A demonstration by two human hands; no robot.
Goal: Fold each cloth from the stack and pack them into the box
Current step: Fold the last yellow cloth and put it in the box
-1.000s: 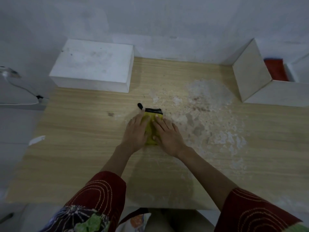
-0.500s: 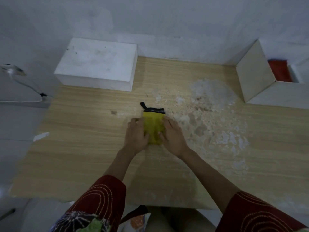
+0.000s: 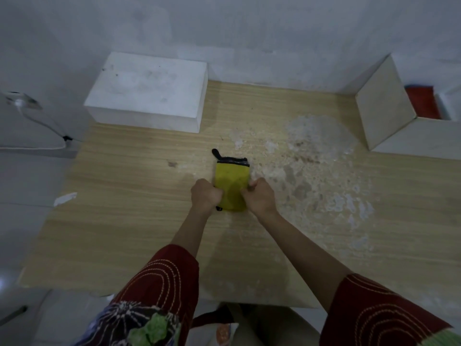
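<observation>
**Q:** Cloth (image 3: 232, 188) first: where is it, and how do the hands hold it?

**A:** It lies on the table (image 3: 124, 233), folded to a small yellow packet with a black edge on the far side. The left hand (image 3: 205, 194) is closed on the near-left side of the cloth, and the right hand (image 3: 258, 196) is closed on the near-right side. Both look like a pinch on the near corners. I cannot see the fingertips under the fabric.

**Q:** And the box?

**A:** Far right of the cloth stands the open box (image 3: 384, 106), with something red (image 3: 421, 102) already inside. Far left of the cloth is a closed white block (image 3: 149, 88). I see no stack in this view.

**Q:** How to do this step well?

**A:** I think the step is to take up the packet, or to make one more fold. Both hands should lift together and level, so that the layers do not slide open. The black loop (image 3: 215, 153) at the far-left corner of the cloth can catch, so it is better to tuck it in. Then carry the packet flat toward the box and lay it beside the red piece, not drop it.
</observation>
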